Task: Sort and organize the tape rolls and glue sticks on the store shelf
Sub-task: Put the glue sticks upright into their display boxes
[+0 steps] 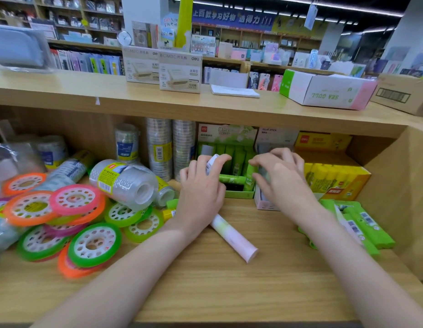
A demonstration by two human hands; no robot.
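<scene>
Two bare forearms reach forward, hands close together and palms down.

The left hand has its wrist bent a little, back of the hand up, fingers curled around a small white stick pinched against the thumb. The right hand sits just beside it, fingers arched and spread downward like a claw, thumb pointing toward the left hand; whether it grips anything cannot be told.
</scene>
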